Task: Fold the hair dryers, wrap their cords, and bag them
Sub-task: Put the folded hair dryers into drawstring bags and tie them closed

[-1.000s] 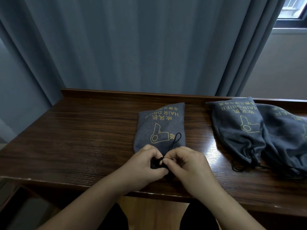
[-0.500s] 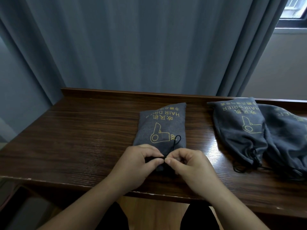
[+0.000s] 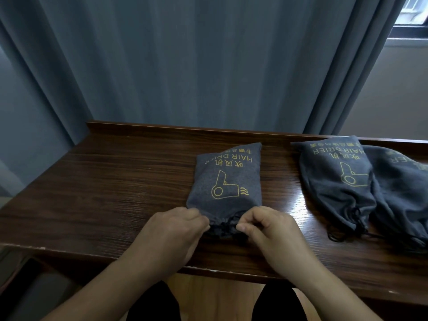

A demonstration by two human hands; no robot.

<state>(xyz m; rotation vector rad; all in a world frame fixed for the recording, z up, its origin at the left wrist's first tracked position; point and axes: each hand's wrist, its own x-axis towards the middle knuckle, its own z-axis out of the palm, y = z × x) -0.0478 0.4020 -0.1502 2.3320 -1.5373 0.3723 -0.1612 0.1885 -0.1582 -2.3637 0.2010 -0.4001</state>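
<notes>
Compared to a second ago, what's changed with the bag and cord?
The cord loop that lay over the middle bag is gone, pulled in to its bunched mouth. Both hands, left and right, have drawn slightly apart, still pinching the drawstring. The two bags on the right haven't moved.

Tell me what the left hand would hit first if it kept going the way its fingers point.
The left hand points right, at the black drawstring it pinches at the middle bag's mouth. Past that bunched cord it would likely meet the right hand's fingertips, though depth is unclear.
</notes>
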